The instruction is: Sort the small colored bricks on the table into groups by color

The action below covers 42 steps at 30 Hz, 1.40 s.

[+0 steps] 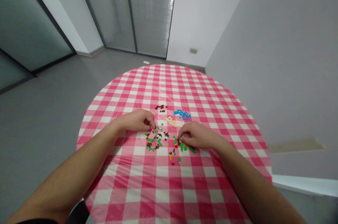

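Forearms (pixel 71 174) reach across a pink gingham tablecloth (pixel 148 196). My left hand (pixel 137 120) and right hand (pixel 196 136) curl, fingertips pinched at either side of scattered tiny green and brown bricks (pixel 158 137); I cannot tell if they hold any. Blue bricks (pixel 182 114) and cream bricks (pixel 171 122) lie just beyond.

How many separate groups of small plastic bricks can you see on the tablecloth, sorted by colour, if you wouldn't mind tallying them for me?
Dark brown cluster: 1
Blue cluster: 1
Cream cluster: 1
Mixed green and brown scatter: 1
Total: 4 groups; the single bricks are too small to count reliably.
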Each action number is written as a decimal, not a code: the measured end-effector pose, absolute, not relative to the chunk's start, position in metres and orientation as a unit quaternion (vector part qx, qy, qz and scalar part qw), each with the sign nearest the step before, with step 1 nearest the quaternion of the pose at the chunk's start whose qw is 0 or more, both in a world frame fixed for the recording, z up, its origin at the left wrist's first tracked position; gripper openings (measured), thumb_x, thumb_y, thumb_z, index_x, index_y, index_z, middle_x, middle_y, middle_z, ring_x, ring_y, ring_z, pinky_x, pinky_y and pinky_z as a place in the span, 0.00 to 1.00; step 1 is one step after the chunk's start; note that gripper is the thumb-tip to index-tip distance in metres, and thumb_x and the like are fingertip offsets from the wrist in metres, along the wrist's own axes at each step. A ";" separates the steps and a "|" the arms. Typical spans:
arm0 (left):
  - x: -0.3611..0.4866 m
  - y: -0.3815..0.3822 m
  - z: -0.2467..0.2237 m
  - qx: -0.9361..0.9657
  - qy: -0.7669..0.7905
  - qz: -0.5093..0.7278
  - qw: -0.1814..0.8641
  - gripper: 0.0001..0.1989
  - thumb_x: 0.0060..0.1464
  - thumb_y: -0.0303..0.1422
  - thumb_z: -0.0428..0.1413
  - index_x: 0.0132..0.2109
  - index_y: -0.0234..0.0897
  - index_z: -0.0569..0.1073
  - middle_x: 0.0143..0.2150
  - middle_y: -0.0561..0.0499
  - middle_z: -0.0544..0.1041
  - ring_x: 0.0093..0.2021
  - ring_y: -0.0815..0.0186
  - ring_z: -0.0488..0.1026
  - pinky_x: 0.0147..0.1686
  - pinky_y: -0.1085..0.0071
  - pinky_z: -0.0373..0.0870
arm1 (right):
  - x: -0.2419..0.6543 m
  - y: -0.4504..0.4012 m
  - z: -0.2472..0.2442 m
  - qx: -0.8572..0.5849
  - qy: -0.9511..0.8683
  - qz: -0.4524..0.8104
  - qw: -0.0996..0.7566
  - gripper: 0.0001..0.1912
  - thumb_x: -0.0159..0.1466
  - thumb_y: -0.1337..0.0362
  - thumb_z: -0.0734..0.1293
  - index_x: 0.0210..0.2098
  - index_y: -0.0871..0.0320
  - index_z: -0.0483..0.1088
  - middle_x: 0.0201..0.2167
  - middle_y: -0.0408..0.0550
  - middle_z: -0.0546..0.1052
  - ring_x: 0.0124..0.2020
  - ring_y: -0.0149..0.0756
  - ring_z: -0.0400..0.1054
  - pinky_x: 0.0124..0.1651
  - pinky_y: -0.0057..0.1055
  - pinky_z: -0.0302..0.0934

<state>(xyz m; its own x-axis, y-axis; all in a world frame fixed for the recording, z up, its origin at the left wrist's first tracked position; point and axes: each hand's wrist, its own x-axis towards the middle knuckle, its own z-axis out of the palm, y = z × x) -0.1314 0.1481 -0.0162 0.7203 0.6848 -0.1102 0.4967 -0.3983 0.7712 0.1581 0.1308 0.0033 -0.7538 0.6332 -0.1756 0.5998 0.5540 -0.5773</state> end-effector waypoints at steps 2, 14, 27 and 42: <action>-0.132 0.148 -0.017 0.823 0.362 0.117 0.421 0.12 0.45 0.22 0.56 0.36 0.36 0.81 0.33 0.50 0.79 0.33 0.67 0.74 0.35 0.75 0.68 | 0.160 0.131 0.003 -0.347 -0.881 0.322 0.022 0.11 0.56 0.73 0.63 0.30 0.57 0.77 0.23 0.43 0.77 0.22 0.28 0.66 0.27 0.24 0.54; -0.132 0.148 -0.016 0.779 0.413 0.126 0.454 0.17 0.43 0.21 0.51 0.40 0.34 0.79 0.37 0.49 0.80 0.35 0.66 0.75 0.35 0.73 0.69 | 0.164 0.130 0.008 -0.350 -0.863 0.364 0.007 0.12 0.55 0.72 0.64 0.35 0.58 0.77 0.21 0.41 0.75 0.21 0.27 0.65 0.24 0.23 0.52; -0.128 0.148 -0.014 0.783 0.405 0.151 0.447 0.12 0.47 0.22 0.52 0.36 0.33 0.78 0.36 0.48 0.81 0.37 0.65 0.76 0.38 0.73 0.70 | 0.153 0.124 0.003 -0.349 -0.885 0.307 0.026 0.07 0.58 0.66 0.68 0.35 0.57 0.78 0.22 0.42 0.75 0.22 0.28 0.64 0.26 0.24 0.51; -0.124 0.148 -0.015 0.801 0.426 0.160 0.389 0.10 0.51 0.27 0.54 0.38 0.36 0.79 0.39 0.49 0.81 0.38 0.64 0.76 0.40 0.71 0.71 | 0.133 0.119 -0.021 -0.303 -0.931 0.181 0.090 0.15 0.67 0.64 0.62 0.51 0.54 0.74 0.39 0.49 0.79 0.38 0.36 0.71 0.39 0.30 0.61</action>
<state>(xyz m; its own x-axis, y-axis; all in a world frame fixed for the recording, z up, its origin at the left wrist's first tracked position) -0.1243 0.1475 -0.0152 0.5860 0.8068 -0.0750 0.5581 -0.3348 0.7592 0.1327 0.1188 -0.0207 -0.8006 0.5965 0.0574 0.5315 0.7511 -0.3915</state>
